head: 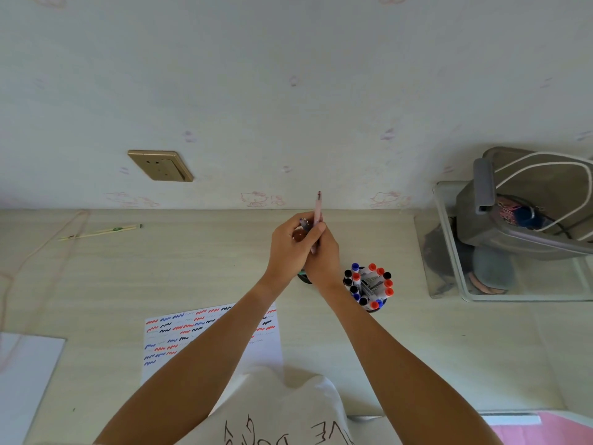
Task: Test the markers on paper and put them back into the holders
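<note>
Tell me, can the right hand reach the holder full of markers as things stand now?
Probably yes. The holder of markers stands open-topped just right of the right hand, with nothing between them. But that hand's grip is taken up by a pink pen.

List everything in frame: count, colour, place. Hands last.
marker holder: one, dark, packed with red-, blue- and black-capped markers, on the desk right of the hands
second holder: one, dark with a green edge, mostly hidden under the hands
pen: one, pink, upright, held between both hands
test paper: one white sheet with red, blue and black squiggles, under the left forearm
blank sheet: one, white, desk's near-left edge
chopsticks: a pale pair, far left of desk
wall socket: one, gold, on the wall
clear box: one, holding a grey bag, far right
desk: one, light wood
left hand: grips something small, unclear what
right hand: grips the pen
</note>
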